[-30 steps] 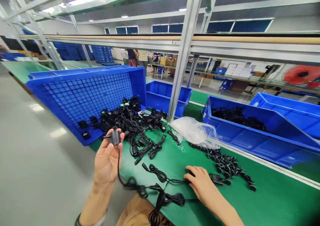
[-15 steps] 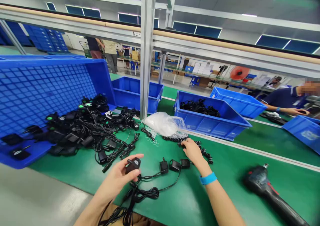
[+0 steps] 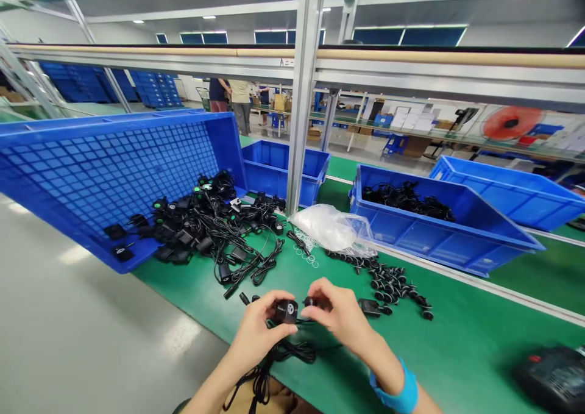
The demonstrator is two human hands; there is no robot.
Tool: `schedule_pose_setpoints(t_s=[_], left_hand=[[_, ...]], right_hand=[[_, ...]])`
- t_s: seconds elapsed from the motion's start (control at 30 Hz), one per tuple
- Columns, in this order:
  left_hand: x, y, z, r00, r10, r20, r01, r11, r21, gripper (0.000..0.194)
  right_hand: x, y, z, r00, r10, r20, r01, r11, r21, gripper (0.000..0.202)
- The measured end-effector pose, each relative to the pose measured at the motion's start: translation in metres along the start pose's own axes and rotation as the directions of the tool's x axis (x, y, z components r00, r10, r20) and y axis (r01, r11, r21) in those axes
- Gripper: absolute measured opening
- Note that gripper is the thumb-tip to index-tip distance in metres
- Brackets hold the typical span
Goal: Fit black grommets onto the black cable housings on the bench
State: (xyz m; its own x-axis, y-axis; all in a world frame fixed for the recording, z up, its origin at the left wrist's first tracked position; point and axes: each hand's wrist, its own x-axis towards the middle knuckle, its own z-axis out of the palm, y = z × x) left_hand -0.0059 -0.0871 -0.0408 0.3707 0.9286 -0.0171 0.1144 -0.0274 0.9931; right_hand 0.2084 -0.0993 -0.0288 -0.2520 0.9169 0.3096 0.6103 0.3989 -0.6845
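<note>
Head view: left hand (image 3: 255, 327) curls round an adapter (image 3: 287, 311); right hand (image 3: 339, 311) pinches a knob (image 3: 309, 302). A post (image 3: 301, 97) partly hides a bin (image 3: 269, 179); a bag (image 3: 331, 228) lies near.

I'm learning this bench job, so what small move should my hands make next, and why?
Probably bring the small dark piece in your right hand up to the black adapter in your left hand: both are held close together, at about the same height, with a gap between them.
</note>
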Motion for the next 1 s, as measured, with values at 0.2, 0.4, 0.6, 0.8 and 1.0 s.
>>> schedule_pose_setpoints(t_s=[0.2, 0.4, 0.6, 0.8, 1.0], left_hand=[[-0.007, -0.004, -0.003, 0.997, 0.053, -0.052, -0.048, 0.994, 0.096, 0.034], [-0.011, -0.007, -0.005, 0.996, 0.066, -0.059, -0.058, 0.991, 0.123, 0.034], [-0.014, -0.005, -0.007, 0.993, 0.082, -0.089, -0.068, 0.986, 0.153, 0.034], [-0.016, -0.007, -0.006, 0.988, 0.116, -0.104, -0.097, 0.980, 0.176, 0.033], [-0.014, -0.005, -0.001, 0.972, 0.191, -0.136, -0.161, 0.965, 0.209, 0.035]], right_hand=[[-0.004, -0.010, 0.022, 0.948, -0.311, -0.061, 0.310, 0.950, -0.032, 0.022], [-0.004, -0.020, 0.020, 0.938, -0.346, -0.032, 0.346, 0.938, -0.009, 0.025], [-0.004, -0.021, 0.024, 0.932, -0.359, -0.043, 0.358, 0.933, -0.025, 0.014], [-0.003, -0.027, 0.021, 0.942, -0.335, 0.011, 0.333, 0.933, -0.136, 0.021], [-0.001, -0.024, 0.029, 0.946, -0.323, -0.013, 0.310, 0.917, -0.250, 0.032]])
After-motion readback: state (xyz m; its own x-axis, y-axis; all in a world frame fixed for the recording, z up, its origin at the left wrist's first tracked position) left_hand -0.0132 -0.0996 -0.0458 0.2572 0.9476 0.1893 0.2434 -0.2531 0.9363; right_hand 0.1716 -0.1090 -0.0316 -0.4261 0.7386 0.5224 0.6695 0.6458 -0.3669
